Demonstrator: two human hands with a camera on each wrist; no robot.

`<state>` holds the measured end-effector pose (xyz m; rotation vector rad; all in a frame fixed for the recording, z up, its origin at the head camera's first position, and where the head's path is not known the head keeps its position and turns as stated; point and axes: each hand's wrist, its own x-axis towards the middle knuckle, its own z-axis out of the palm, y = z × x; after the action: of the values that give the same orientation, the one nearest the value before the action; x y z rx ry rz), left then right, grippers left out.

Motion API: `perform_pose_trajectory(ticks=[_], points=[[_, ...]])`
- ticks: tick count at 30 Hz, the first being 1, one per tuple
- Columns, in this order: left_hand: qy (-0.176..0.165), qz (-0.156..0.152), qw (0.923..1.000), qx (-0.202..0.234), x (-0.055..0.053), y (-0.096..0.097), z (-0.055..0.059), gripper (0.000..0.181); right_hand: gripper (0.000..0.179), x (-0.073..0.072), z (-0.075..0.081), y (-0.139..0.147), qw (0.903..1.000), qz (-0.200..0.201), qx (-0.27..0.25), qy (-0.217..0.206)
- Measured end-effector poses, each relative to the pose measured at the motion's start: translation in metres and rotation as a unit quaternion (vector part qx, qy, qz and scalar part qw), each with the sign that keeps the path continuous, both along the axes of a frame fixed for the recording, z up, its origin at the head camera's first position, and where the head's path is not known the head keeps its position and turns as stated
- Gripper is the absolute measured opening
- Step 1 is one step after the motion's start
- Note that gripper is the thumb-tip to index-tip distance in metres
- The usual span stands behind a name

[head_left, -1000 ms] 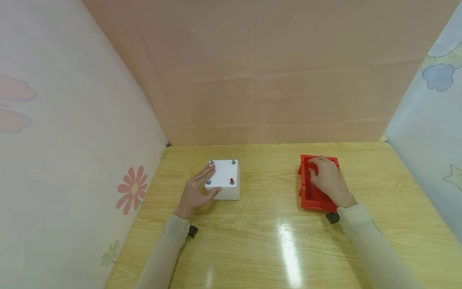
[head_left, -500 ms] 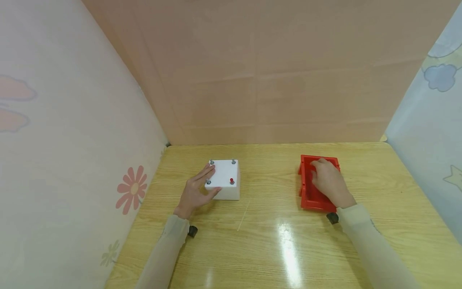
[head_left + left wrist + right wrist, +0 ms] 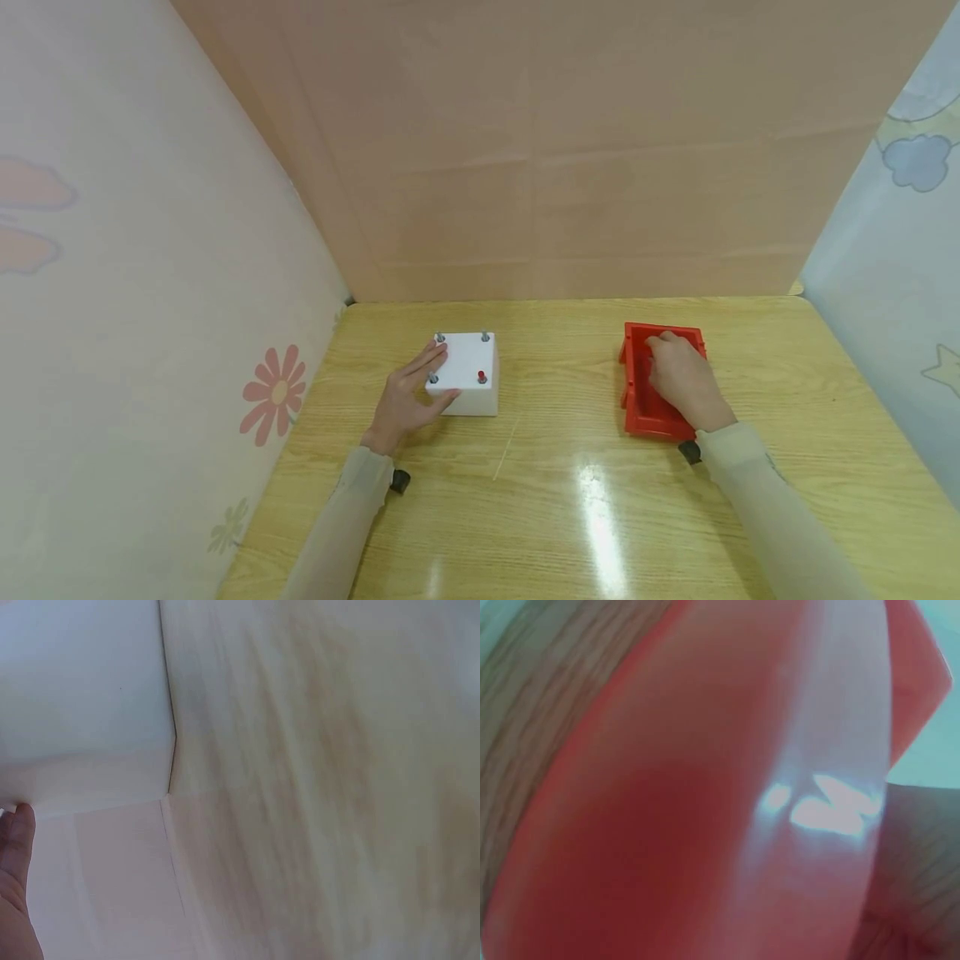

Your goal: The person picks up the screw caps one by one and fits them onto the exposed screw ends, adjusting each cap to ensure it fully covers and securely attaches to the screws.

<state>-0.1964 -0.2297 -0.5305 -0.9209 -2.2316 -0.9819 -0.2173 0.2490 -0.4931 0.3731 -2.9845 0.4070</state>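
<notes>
I saw one red cap point(image 3: 482, 375) at four o'clock, three bolts point(image 3: 485, 337) bare; left hand point(image 3: 405, 404) lay spread on white block point(image 3: 467, 360); right hand point(image 3: 686, 382) in red bin point(image 3: 654, 428), grip I couldn't tell.

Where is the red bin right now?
In the head view, the red bin stands on the right half of the wooden table, with the right hand at its opening and the white block to its left.

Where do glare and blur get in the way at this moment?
Head: mostly clear, but a bright glare streaks the near part of the table; left wrist: hazy and washed out, wood grain smeared, white block low in contrast; right wrist: red bin badly blurred, with blown-out white reflections.
</notes>
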Motion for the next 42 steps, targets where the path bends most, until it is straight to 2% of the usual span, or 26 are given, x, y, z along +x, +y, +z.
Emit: perform_pose_trajectory(ticks=[6, 15, 27, 42], points=[[-0.002, 0.005, 1.0000, -0.003, 0.001, 0.000, 0.000, 0.063, 0.027, 0.000, 0.001, -0.001, 0.9997, -0.002, 0.022, -0.010], [-0.007, 0.003, 0.9999, -0.009, 0.003, 0.001, 0.002, 0.063, 0.016, -0.001, -0.003, -0.002, 0.9984, -0.003, 0.045, -0.035], [0.006, -0.003, 1.0000, -0.003, 0.001, 0.000, 0.000, 0.061, 0.007, 0.000, -0.007, -0.005, 0.9979, -0.004, 0.054, -0.036], [-0.006, -0.005, 1.0000, -0.002, 0.001, 0.000, 0.001, 0.061, 0.007, 0.001, -0.015, -0.005, 0.9986, 0.001, 0.051, -0.010]])
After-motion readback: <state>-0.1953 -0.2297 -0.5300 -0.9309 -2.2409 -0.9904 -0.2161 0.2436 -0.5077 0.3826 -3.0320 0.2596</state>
